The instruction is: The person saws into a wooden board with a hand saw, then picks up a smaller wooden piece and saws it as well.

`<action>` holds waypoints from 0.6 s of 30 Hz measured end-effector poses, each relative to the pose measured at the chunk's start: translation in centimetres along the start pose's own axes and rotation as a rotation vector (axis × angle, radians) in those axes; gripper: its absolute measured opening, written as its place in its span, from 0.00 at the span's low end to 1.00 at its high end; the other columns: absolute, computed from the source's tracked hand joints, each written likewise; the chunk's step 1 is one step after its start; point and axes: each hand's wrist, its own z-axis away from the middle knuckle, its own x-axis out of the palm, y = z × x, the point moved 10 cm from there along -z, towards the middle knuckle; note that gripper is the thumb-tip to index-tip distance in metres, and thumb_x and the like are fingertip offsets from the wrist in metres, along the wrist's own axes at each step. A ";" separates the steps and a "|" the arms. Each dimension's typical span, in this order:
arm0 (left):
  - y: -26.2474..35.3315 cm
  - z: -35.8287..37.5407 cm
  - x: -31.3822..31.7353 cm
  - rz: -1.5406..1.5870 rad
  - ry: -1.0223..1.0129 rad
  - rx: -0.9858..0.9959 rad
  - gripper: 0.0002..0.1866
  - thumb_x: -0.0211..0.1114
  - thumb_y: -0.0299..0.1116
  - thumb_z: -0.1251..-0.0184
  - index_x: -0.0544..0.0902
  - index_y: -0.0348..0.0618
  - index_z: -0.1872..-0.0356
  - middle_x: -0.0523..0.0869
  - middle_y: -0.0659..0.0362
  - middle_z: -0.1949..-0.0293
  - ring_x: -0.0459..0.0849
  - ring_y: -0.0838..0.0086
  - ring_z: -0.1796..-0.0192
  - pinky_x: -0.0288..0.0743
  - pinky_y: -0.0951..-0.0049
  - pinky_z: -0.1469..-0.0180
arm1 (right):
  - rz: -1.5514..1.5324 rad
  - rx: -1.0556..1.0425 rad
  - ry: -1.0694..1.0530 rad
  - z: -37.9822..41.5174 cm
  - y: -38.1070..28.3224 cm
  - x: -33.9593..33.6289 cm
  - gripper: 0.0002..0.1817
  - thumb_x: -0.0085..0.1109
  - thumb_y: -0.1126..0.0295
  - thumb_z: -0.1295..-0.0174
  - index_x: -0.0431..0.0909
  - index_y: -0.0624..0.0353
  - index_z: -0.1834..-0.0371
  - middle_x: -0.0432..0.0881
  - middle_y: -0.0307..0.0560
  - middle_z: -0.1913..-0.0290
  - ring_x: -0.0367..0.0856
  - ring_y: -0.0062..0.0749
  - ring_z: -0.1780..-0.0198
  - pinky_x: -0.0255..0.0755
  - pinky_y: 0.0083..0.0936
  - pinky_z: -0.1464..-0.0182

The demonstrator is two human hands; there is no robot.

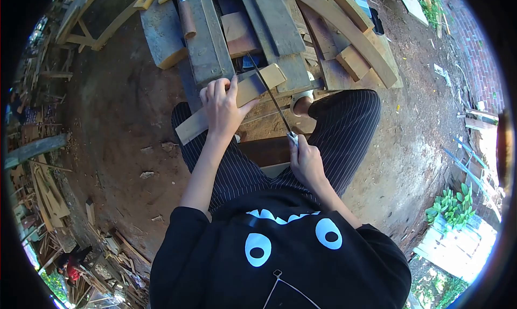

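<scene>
A pale wooden board (191, 128) lies slanted over the near edge of the plank bench (207, 56), its lower left end above my thigh. My left hand (222, 105) presses on the board with its fingers bent over the far edge and the thumb along the near side. My right hand (307, 159) is closed around the light-coloured handle of a thin saw (276, 103). The saw's narrow blade runs up and left from the handle and crosses the board near its right end.
A wooden-handled tool (187, 19) rests on the bench's left planks. Long curved timbers (344, 32) and a wood block (353, 63) lie at the right. Scrap wood (48, 196) is piled at the far left. A person in red (72, 269) is at the lower left.
</scene>
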 end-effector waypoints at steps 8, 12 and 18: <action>0.7 0.3 0.3 0.069 0.061 0.043 0.28 0.73 0.44 0.53 0.80 0.40 0.51 0.74 0.59 0.58 0.72 0.67 0.52 0.64 0.64 0.47 | 0.028 -0.025 0.005 0.2 0.0 -1.1 0.06 0.48 0.73 0.36 0.66 0.65 0.65 0.75 0.65 0.79 0.76 0.62 0.74 0.69 0.47 0.73; 1.7 0.0 0.3 0.165 0.122 0.024 0.20 0.68 0.39 0.46 0.81 0.39 0.54 0.76 0.58 0.58 0.74 0.65 0.54 0.67 0.65 0.50 | 0.013 -0.043 0.015 0.6 -0.1 -0.9 0.06 0.48 0.72 0.36 0.66 0.65 0.66 0.75 0.64 0.80 0.77 0.60 0.76 0.69 0.47 0.74; -0.1 -1.4 0.7 0.236 0.317 -0.179 0.06 0.65 0.30 0.44 0.81 0.38 0.72 0.76 0.56 0.70 0.75 0.63 0.63 0.71 0.65 0.58 | -0.012 -0.040 0.021 0.8 0.2 0.1 0.08 0.48 0.70 0.34 0.65 0.64 0.67 0.75 0.61 0.81 0.77 0.58 0.77 0.70 0.47 0.76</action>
